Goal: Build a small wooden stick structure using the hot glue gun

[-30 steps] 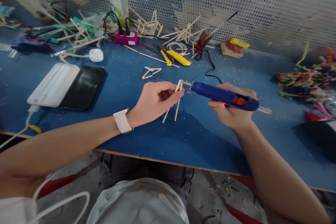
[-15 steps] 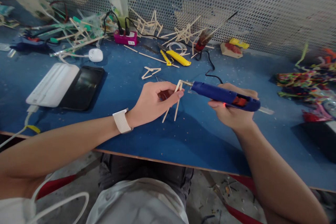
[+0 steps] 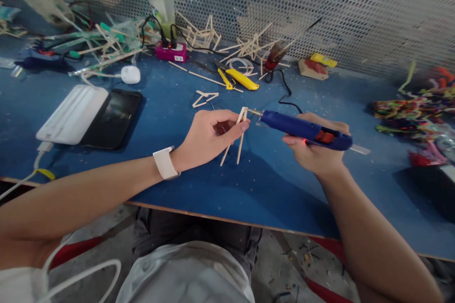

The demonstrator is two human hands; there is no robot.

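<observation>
My left hand [image 3: 213, 137] pinches a small frame of thin wooden sticks [image 3: 241, 144] between thumb and fingers, its joined corner pointing up and away from me. Part of the frame is hidden behind the fingers. My right hand [image 3: 316, 147] is wrapped round a blue glue gun [image 3: 295, 128] with a red light and a clear glue stick out the back. The metal nozzle is at the frame's top corner; whether it touches is too fine to tell. A small flat figure of joined sticks [image 3: 205, 97] lies on the table beyond my left hand.
On the blue table [image 3: 170, 118] lie a phone [image 3: 115, 118], a white power bank [image 3: 73, 113] and yellow-handled cutters [image 3: 241, 79]. Behind them are a magenta power adapter [image 3: 171, 52], stick structures [image 3: 202, 35] and a plastic cup [image 3: 159, 0]. Colourful yarn-like strands [image 3: 405, 106] lie right.
The glue gun's nozzle has shifted very slightly at the frame's top corner. Both hands keep their grips and almost the same place.
</observation>
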